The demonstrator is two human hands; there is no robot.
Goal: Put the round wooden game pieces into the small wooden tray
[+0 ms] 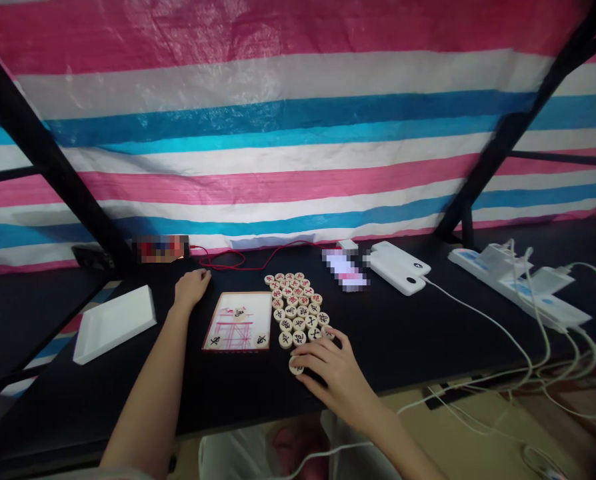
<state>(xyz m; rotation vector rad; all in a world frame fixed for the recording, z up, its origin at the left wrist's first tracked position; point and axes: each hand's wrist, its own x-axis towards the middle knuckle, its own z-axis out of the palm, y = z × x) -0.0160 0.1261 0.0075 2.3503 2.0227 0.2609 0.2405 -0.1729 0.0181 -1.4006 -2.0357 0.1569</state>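
Note:
My right hand (328,360) has its thumb and index finger on a round Chinese chess piece (295,366) at the near end of the grouped pieces; its other fingers reach over the nearest row. The grouped Chinese chess pieces (298,311) lie flat in close rows, red characters at the far end and black ones nearer. Left of them is a small chessboard sheet (233,331) with pink lines, bearing three black-character pieces. My left hand (192,288) rests on the dark table beyond the board's left corner, fingers curled in, with nothing seen in it.
A white open box tray (115,327) lies on the left. White power banks (401,268) and a phone with a blurred screen (345,270) lie behind the pieces. A power strip (518,287) with white cables is on the right. Black frame bars (43,147) flank a striped sheet.

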